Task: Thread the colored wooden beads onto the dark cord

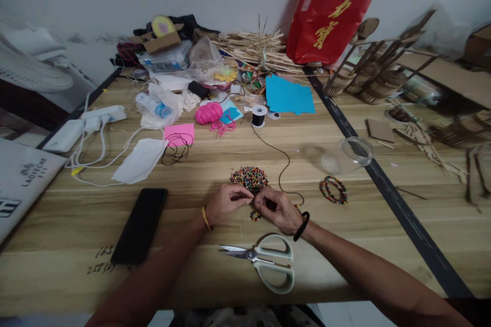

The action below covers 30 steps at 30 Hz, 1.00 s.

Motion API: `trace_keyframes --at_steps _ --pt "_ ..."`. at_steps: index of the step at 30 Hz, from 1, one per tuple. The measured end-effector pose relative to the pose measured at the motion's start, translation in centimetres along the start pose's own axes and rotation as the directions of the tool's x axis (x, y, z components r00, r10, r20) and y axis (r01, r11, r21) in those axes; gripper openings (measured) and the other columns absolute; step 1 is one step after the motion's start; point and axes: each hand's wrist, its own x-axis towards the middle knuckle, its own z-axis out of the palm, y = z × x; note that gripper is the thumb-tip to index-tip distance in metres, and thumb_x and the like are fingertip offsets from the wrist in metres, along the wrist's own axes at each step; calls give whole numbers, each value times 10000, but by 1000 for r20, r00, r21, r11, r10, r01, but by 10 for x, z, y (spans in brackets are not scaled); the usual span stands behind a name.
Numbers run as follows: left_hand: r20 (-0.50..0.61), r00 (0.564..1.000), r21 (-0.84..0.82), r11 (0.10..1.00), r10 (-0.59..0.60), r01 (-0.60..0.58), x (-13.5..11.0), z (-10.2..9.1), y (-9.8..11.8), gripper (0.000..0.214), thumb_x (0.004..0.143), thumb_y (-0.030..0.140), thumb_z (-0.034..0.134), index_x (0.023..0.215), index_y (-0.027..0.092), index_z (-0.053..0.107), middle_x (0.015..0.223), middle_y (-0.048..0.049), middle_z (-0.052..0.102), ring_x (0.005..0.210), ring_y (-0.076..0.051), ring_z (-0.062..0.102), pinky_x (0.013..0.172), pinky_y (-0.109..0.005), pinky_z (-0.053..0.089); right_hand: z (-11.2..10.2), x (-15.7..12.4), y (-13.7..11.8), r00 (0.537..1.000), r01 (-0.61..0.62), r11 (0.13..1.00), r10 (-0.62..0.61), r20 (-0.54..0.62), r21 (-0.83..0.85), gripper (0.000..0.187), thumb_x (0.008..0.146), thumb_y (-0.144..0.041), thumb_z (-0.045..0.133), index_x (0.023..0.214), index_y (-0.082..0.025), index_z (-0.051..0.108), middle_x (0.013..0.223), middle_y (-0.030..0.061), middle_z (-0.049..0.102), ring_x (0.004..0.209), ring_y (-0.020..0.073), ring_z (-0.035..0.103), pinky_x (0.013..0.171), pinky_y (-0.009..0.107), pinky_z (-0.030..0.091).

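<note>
My left hand (226, 202) and my right hand (278, 209) meet in a pinch just in front of a heap of small multicoloured beads (249, 178) on the wooden table (215, 163). A short run of strung beads (255, 215) hangs below the fingers. A thin black cord (284, 166) runs from my right hand up to a black thread spool (259, 115). Both hands have fingers closed on the cord and beads. A finished bead bracelet (333, 189) lies to the right.
Scissors (264, 261) lie near the front edge, a black phone (140, 225) to the left. A clear glass jar (345, 155) lies on its side at right. Pink yarn (208, 112), blue paper (287, 94), a face mask (140, 160), chargers and wooden sticks crowd the back.
</note>
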Motion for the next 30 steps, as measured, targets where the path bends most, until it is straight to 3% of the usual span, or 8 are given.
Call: trace_keyframes --at_steps 13,21,30 --pt "9 999 -31 999 -36 36 0 0 -1 171 729 222 660 837 98 707 815 -83 706 726 -148 643 692 -248 504 -1 1 -1 1000 14 1000 -14 -12 5 134 864 -245 554 783 -151 604 700 13 591 612 108 518 557 219 393" --pt "30 997 -132 989 -69 73 2 -4 -3 242 698 284 708 838 87 703 788 -82 717 696 -134 642 671 -234 501 -1 -1 -2 1000 -13 1000 13 3 8 138 862 -239 542 770 -143 579 666 4 569 584 99 495 531 212 377" --pt "44 997 -115 991 -70 74 2 -3 -4 239 688 294 718 821 95 703 765 -77 721 677 -134 645 657 -237 506 -3 -1 -5 1000 -14 1000 14 14 -5 150 869 -245 536 760 -151 578 672 8 574 587 106 491 527 214 369"
